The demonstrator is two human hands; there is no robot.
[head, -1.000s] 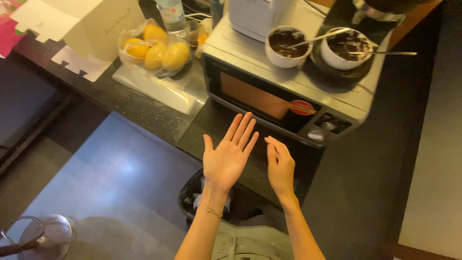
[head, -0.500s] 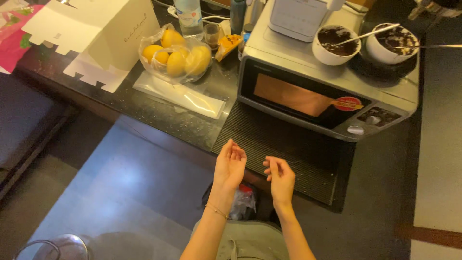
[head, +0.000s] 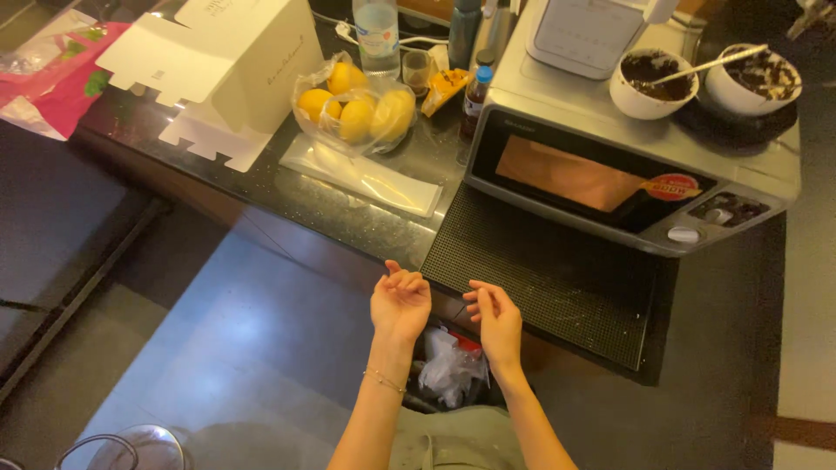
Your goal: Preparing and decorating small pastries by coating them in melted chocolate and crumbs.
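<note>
left hand (head: 401, 303) and right hand (head: 496, 320) low centre of the frame, side by side but apart, both empty; fingers loosely curled inward, neither spread flat nor pinching anything; wrists raised, forearms rising from the bottom edge; thin bracelet on the left wrist; hands hover in front of the tabletop (head: 366, 222) edge, touching nothing.

nearest thing: black ribbed mat (head: 549, 278) lying on the tabletop just above the hands, running under the microwave (head: 627, 165) at centre right; judged soft, flexible, light, grippy rather than slippery; likely pinned at its far side by the microwave, so a hold would go at the free near edge or corner.

below the hands, a dark bin with a white crumpled bag (head: 448, 365) on the floor; bag judged thin, limp.

also: two bowls (head: 649, 83) with dark contents on top of the microwave; bag of yellow fruit (head: 357, 109) upper centre; white cardboard box (head: 235, 61) upper left; flat clear packet (head: 366, 174) beside the mat.
</note>
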